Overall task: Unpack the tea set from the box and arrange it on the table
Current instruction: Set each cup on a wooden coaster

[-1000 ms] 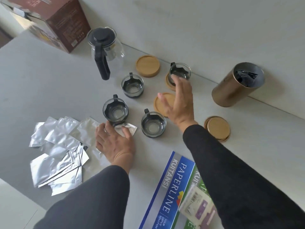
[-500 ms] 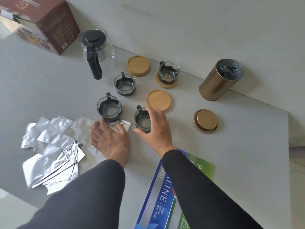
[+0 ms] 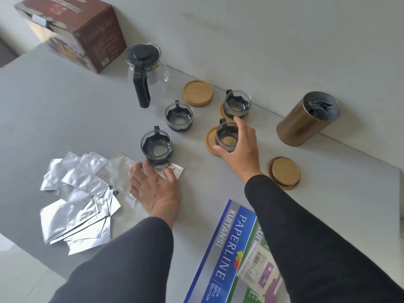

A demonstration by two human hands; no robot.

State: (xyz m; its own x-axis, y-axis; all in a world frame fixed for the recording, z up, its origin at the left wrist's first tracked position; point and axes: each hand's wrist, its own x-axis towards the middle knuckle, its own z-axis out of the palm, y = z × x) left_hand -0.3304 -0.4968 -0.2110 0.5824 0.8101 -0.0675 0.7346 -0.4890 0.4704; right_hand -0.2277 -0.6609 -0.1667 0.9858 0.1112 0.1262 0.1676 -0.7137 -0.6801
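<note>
Cups: I count four round glass cups with black holders, one in my grasp.
Coasters: three round wooden coasters, at 12 and 1 o'clock.
Teapot: one clear glass teapot, at 11 o'clock beside the box.
Right hand: fingers wrapped around the cup, over a coaster.
Left hand: flat, fingers spread on crinkled foil sachets.

The counter is plain grey. Dark maroon box, clear glass teapot with black lid and handle, tan wooden coasters, bronze canister, shiny silver foil sachets, blue-and-green receipt books, black sleeves.
</note>
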